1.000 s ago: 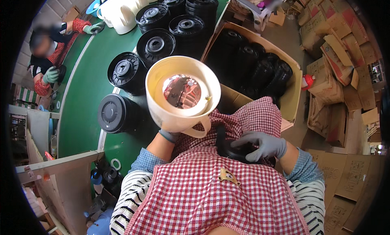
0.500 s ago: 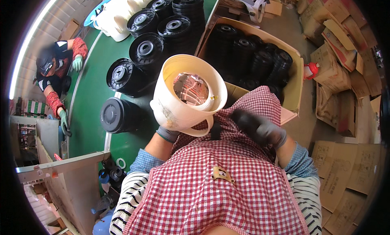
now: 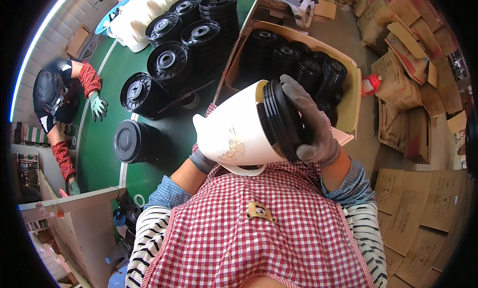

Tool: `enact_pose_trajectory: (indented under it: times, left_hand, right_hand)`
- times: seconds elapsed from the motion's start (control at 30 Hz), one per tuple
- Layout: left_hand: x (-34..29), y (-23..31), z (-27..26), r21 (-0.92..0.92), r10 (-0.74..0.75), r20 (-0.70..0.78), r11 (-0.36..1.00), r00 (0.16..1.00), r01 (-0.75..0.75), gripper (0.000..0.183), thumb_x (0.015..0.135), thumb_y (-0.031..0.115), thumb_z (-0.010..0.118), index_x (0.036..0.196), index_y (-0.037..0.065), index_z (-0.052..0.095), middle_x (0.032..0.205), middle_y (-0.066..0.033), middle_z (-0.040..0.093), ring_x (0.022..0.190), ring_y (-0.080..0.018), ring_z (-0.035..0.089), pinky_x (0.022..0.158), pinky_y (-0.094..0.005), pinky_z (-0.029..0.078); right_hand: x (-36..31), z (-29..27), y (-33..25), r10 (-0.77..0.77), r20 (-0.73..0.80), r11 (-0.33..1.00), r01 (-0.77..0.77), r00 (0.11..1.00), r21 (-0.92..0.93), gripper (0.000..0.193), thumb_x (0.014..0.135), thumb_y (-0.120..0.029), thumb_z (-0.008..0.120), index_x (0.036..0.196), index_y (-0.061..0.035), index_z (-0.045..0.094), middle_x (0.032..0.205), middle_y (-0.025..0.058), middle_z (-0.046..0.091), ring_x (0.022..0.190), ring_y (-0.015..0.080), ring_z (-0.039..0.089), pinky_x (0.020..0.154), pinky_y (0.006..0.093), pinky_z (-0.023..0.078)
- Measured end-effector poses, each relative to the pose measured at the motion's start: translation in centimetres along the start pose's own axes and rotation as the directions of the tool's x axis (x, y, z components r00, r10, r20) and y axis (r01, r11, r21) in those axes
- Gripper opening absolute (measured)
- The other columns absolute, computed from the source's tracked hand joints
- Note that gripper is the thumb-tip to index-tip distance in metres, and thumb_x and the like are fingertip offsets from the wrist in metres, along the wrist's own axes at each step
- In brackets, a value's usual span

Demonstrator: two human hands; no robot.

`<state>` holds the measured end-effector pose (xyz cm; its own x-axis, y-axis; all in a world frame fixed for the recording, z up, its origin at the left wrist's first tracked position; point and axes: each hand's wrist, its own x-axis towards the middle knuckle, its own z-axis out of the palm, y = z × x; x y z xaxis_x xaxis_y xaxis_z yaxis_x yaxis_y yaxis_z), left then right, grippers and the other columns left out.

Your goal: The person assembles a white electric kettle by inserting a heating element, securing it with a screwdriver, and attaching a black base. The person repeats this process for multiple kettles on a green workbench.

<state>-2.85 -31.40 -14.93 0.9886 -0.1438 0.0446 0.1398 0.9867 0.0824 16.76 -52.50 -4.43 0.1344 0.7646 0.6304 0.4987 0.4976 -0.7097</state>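
A white jug (image 3: 229, 131) with a spout, a handle and a gold printed pattern lies tilted in front of my apron, its wide open end facing right. My left hand (image 3: 203, 161), in a grey glove, holds it from the near left side; the fingers are hidden behind the jug. At that open end sits a black ribbed round base (image 3: 282, 121), partly inside or against the rim; I cannot tell how deep. My gloved right hand (image 3: 318, 126) grips the base, fingers over its top edge and thumb at its lower edge. The inside of the jug is hidden.
Stacks of black round parts (image 3: 168, 61) stand on the green table (image 3: 102, 153), with white jugs (image 3: 130, 31) behind. A carton (image 3: 354, 83) of more black parts is right of the table. A co-worker's gloved hand (image 3: 98, 107) is across it. Cardboard boxes (image 3: 413, 208) line the right.
The jug has turned from upright onto its side, its opening now facing right. My right hand has brought the black base up from beside the apron to that opening.
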Motion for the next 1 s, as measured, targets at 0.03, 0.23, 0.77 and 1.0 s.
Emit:
enact_pose_trajectory:
  times: [0.03,0.23,0.77,1.0]
  left_hand:
    - [0.1,0.0,-0.1,0.016,0.005,-0.006,1.000,1.000,-0.005,0.059,0.106,0.048,0.047,0.156,0.016,0.042,0.150,-0.0136,0.054,0.136,-0.0293,0.054,0.110,-0.0409,0.048]
    - [0.7,0.5,-0.9,0.101,0.009,-0.044,0.995,0.999,-0.004,0.056,0.107,0.041,0.046,0.156,0.016,0.041,0.153,-0.0102,0.052,0.137,-0.0282,0.054,0.111,-0.0416,0.046]
    - [1.1,0.7,1.7,0.043,0.005,-0.112,0.999,0.994,0.000,0.054,0.106,0.038,0.051,0.149,0.003,0.049,0.144,-0.0173,0.059,0.125,-0.0307,0.063,0.101,-0.0396,0.053]
    - [-0.6,1.8,2.3,0.894,0.490,0.149,0.304,0.859,-0.328,0.057,0.090,0.021,0.078,0.138,0.002,0.056,0.129,-0.0150,0.066,0.114,-0.0268,0.067,0.093,-0.0384,0.058]
  right_hand:
    - [0.2,-0.2,-0.4,0.028,0.014,0.999,-0.027,1.000,-0.039,0.103,0.076,-0.063,0.079,0.153,-0.0054,0.043,0.162,0.0297,0.027,0.149,0.0454,0.030,0.120,0.0538,0.026]
    - [0.1,-0.3,-0.8,0.092,0.025,0.985,-0.088,0.995,-0.148,0.105,0.072,-0.067,0.079,0.151,-0.0053,0.047,0.160,0.0302,0.030,0.147,0.0473,0.032,0.119,0.0558,0.026]
    - [-0.7,-1.0,-0.1,-0.113,0.041,0.960,0.120,0.993,-0.252,0.110,0.075,-0.076,0.069,0.157,-0.0091,0.041,0.165,0.0271,0.024,0.151,0.0480,0.025,0.121,0.0584,0.019]
    - [-2.9,1.8,-0.1,0.305,-0.155,0.930,-0.259,0.940,0.261,0.100,0.093,-0.074,0.049,0.163,-0.0097,0.020,0.165,0.0228,0.025,0.154,0.0358,0.025,0.125,0.0473,0.020]
